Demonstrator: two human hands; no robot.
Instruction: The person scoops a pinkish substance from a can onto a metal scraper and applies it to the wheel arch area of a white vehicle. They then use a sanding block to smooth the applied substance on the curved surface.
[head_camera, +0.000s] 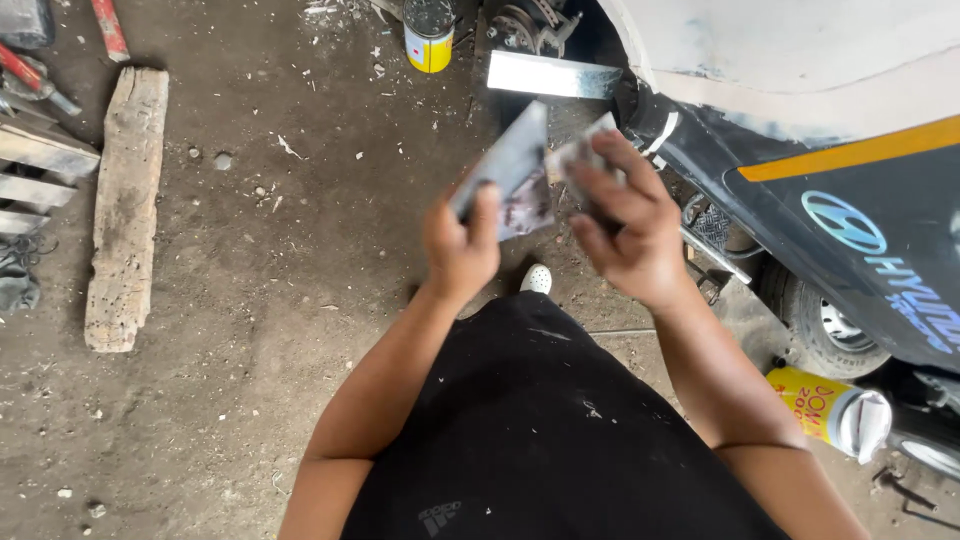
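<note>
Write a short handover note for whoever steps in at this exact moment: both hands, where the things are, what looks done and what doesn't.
Left hand: shut on a flat grey scraper plate, held up at chest height.
Right hand: fingers closed on a smaller grey piece, blurred; whether the two pieces touch cannot be told.
Around: small yellow can on the dirt floor ahead, bright metal strip beside it, larger yellow can lying by the car's wheel.
Done: both pieces are in hand.
Left: neither piece touches the car body panel.
</note>
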